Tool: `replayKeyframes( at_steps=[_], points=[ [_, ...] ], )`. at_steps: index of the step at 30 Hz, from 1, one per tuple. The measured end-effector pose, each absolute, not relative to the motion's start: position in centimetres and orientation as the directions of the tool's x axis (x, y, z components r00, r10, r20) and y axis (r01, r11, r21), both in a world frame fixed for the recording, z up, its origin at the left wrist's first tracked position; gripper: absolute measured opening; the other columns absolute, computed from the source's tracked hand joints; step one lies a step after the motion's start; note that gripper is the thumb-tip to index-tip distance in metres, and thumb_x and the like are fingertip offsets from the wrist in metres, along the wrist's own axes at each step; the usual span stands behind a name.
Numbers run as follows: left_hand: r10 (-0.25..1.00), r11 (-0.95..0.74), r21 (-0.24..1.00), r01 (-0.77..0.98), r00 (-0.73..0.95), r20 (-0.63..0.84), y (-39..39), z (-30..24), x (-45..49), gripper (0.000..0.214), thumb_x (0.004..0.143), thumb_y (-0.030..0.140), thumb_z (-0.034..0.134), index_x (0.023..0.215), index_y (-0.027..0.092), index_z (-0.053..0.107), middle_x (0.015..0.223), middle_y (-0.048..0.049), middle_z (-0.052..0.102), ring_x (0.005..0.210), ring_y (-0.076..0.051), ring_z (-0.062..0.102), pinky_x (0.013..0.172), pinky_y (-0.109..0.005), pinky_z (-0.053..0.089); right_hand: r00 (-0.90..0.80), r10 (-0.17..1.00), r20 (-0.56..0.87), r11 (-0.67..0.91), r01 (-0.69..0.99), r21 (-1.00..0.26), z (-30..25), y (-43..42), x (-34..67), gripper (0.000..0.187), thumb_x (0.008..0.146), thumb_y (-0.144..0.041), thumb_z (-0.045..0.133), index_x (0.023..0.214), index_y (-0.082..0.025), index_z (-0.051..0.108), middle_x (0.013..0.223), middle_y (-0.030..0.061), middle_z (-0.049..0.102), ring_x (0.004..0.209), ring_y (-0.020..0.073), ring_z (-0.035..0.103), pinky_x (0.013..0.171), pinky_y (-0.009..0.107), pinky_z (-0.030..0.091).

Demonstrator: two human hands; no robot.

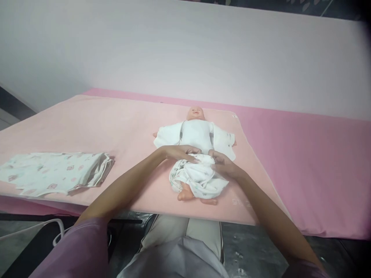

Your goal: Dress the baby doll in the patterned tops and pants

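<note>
A baby doll (196, 114) lies on its back on a light pink mat (116, 127), head away from me, in a white top (197, 135). Printed white trousers (199, 179) cover its legs, and both bare feet poke out near the mat's front edge. My left hand (181, 153) grips the trousers' waistband at the doll's left side as I see it. My right hand (222, 162) grips the waistband on the other side. The fingers of both hands are curled into the cloth.
A folded pile of printed baby clothes (58, 172) lies at the mat's left end. The mat rests on a darker pink sheet (313, 170) that runs off to the right. A white wall stands behind. My lap and a white cable (43, 227) show below.
</note>
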State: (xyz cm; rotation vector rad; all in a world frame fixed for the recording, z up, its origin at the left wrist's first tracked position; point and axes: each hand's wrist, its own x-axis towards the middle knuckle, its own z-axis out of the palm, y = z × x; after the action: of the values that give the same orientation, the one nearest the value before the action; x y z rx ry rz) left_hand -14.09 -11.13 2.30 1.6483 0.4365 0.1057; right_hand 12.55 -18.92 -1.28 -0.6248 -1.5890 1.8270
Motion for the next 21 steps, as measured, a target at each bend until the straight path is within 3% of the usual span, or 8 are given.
replayKeyframes(
  at_steps=[3,7,9,11,13,16,21],
  points=[
    [0.292,-0.064,0.966,0.25,0.93,-0.221,-10.9,1.6,-14.7,0.05,0.078,0.062,0.093,0.101,0.02,0.076,0.097,-0.005,0.073,0.086,-0.021,0.068,0.069,-0.027,0.056,-0.681,0.731,0.038,-0.078,-0.138,-0.987,-1.0,-19.2,12.2,0.046,0.094,-0.056,0.085,0.1,-0.024,0.053,0.087,-0.0022,0.06,0.075,0.0139,0.057,0.067,0.024,0.045],
    [0.191,-0.073,0.953,0.294,0.942,-0.276,-10.3,1.5,-15.0,0.05,0.07,0.063,0.097,0.083,0.019,0.078,0.084,-0.0051,0.075,0.078,-0.024,0.069,0.068,-0.031,0.058,-0.63,0.776,0.031,-0.039,-0.096,-0.995,-0.8,-19.1,11.6,0.046,0.099,-0.061,0.078,0.111,-0.029,0.047,0.084,-0.0057,0.058,0.068,0.013,0.053,0.061,0.023,0.044],
    [0.143,-0.073,0.952,0.298,0.948,-0.286,-10.4,1.7,-15.1,0.048,0.067,0.058,0.1,0.084,0.019,0.079,0.085,-0.0056,0.077,0.081,-0.026,0.072,0.074,-0.033,0.061,-0.594,0.804,0.003,-0.038,-0.057,-0.998,-0.6,-19.2,11.4,0.048,0.101,-0.062,0.076,0.112,-0.031,0.041,0.083,-0.0074,0.055,0.063,0.0123,0.049,0.057,0.022,0.04],
    [0.16,-0.069,0.957,0.281,0.95,-0.267,-10.7,1.9,-15.1,0.047,0.068,0.053,0.101,0.093,0.02,0.08,0.094,-0.0059,0.078,0.09,-0.027,0.073,0.082,-0.034,0.062,-0.594,0.804,-0.031,-0.038,0.001,-0.999,-0.4,-19.3,11.4,0.047,0.103,-0.062,0.072,0.109,-0.031,0.037,0.075,-0.0101,0.046,0.055,0.0104,0.038,0.05,0.02,0.032],
    [0.264,-0.066,0.972,0.224,0.944,-0.199,-11.0,2.0,-15.1,0.044,0.076,0.051,0.097,0.101,0.021,0.077,0.1,-0.0049,0.075,0.095,-0.024,0.071,0.085,-0.032,0.059,-0.638,0.767,-0.07,-0.038,0.064,-0.997,0.1,-19.4,11.8,0.044,0.105,-0.061,0.07,0.11,-0.031,0.04,0.07,-0.0117,0.04,0.05,0.0096,0.03,0.046,0.02,0.026],
    [0.398,-0.059,0.989,0.137,0.912,-0.102,-11.4,1.8,-14.9,0.037,0.09,0.052,0.086,0.1,0.02,0.069,0.097,-0.0018,0.066,0.088,-0.017,0.063,0.077,-0.026,0.053,-0.716,0.687,-0.122,-0.043,0.127,-0.991,0.8,-19.5,12.6,0.045,0.099,-0.058,0.08,0.119,-0.03,0.051,0.072,-0.0098,0.049,0.053,0.0112,0.041,0.046,0.022,0.035],
    [0.405,-0.06,0.992,0.112,0.911,-0.078,-12.0,1.7,-14.3,0.035,0.095,0.051,0.081,0.098,0.019,0.065,0.096,-0.0009,0.061,0.085,-0.014,0.058,0.073,-0.024,0.049,-0.767,0.618,-0.172,-0.103,0.138,-0.985,1.1,-19.0,13.7,0.055,0.088,-0.055,0.091,0.125,-0.023,0.066,0.09,-0.0015,0.071,0.077,0.0158,0.067,0.065,0.026,0.057]
  ],
)
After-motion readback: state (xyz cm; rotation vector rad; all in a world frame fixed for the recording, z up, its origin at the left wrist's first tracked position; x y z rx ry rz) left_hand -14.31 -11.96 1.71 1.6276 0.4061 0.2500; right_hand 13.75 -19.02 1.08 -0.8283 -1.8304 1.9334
